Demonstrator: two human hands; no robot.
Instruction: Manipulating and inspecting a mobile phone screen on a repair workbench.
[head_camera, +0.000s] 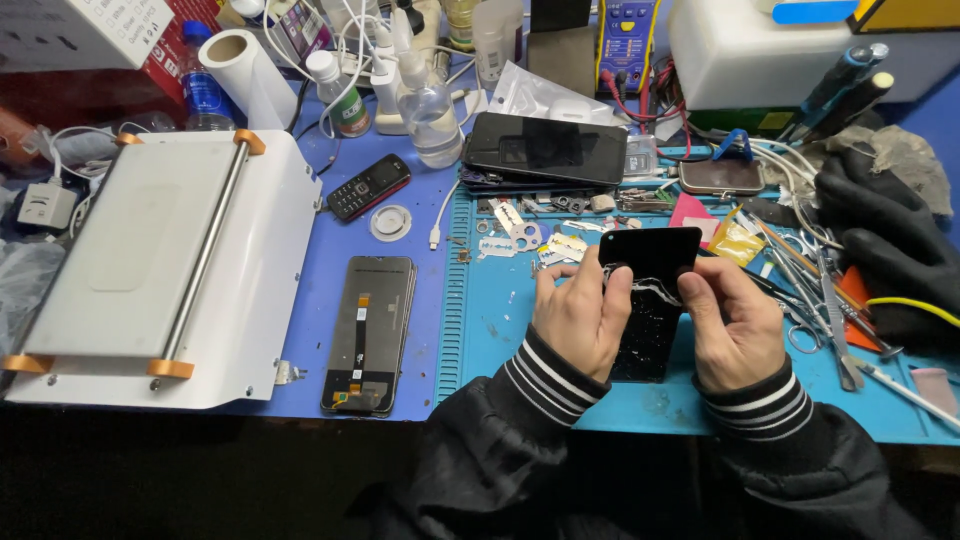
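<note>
Two hands, left hand (578, 318) and right hand (732, 325), each grip clenched on a black screen (648, 300), held tilted over the blue mat (500, 340). Thin, stiff, cracked glass: likely fragile and light, best held by the edges. Clear bottle (428, 100) behind holds liquid. Spare screen (368, 333) lies left on the surface.

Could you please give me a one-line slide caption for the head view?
Both hands, left and right, hold a dark phone panel above a blue work mat.
</note>
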